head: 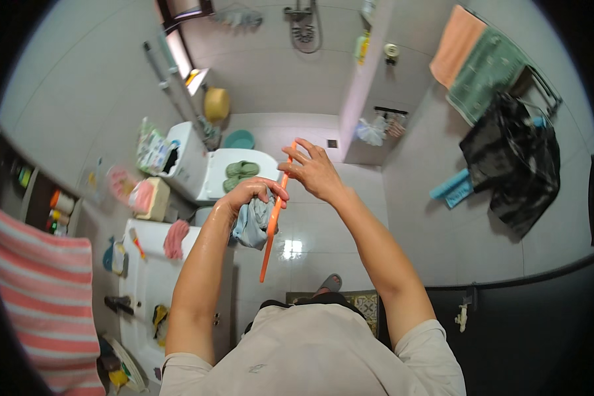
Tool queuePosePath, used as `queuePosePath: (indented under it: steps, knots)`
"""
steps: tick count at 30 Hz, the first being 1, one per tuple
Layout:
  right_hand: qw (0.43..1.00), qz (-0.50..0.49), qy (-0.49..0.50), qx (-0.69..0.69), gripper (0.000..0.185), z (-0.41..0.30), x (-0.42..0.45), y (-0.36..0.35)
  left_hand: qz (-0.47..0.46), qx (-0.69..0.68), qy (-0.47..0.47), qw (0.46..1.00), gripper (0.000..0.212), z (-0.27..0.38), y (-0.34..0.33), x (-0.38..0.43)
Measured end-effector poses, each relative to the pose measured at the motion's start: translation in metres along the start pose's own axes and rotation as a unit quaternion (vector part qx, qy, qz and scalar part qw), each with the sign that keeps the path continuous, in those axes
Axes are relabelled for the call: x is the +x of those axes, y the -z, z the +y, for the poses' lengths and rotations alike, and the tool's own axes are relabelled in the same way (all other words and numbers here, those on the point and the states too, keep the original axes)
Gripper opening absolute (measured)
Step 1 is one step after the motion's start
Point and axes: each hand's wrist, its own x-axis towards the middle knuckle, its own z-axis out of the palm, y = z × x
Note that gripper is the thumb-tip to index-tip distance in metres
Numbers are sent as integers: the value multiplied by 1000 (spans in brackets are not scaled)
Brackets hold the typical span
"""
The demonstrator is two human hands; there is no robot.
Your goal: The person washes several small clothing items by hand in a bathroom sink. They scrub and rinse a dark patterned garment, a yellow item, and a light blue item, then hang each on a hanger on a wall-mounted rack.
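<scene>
My left hand [250, 194] is wet and holds a bunched, pale blue-grey cloth [250, 227] that hangs below the fingers. Its fingertips also rest on a long, thin orange plastic clothes hanger [273, 218], seen nearly edge-on, so its full shape is hidden. The fingers of my right hand [317, 171], slightly spread, grip the hanger close to its upper end. The hanger slants down towards my body, and its lower end is free. Both hands are in mid-air above the tiled floor [321, 227].
Left of me, a white washbasin counter [143, 287] carries a pink cloth [176, 239], a brush [137, 243] and a black tap [119, 304]. Beyond my hands, green slippers [241, 169] lie on a white toilet lid [218, 171]. Towels [487, 69] and black clothing [512, 163] hang at right.
</scene>
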Motion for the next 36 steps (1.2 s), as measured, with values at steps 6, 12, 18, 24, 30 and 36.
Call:
queuePosePath:
  steps: [6,12,18,24,30,36]
  knots:
    - [989,-94,-110,41,10,133,-105,71,41,25,0,999,82,42,-44,108]
    - [959,16,-274,-61,26,203,-224,148,110,-120,-154,975,67,48,-35,230]
    - [847,138,-504,-100,35,206,-266,249,22,-120,-195,973,76,87,-147,365]
    - [792,232,-453,-339,38,216,-258,373,-160,-137,-172,962,87,144,-293,461]
    - [711,213,-436,-509,31,231,-222,461,-286,-138,-208,925,85,206,-371,521]
    - [644,230,-473,-555,25,246,-184,495,-351,-120,-225,901,83,256,-392,550]
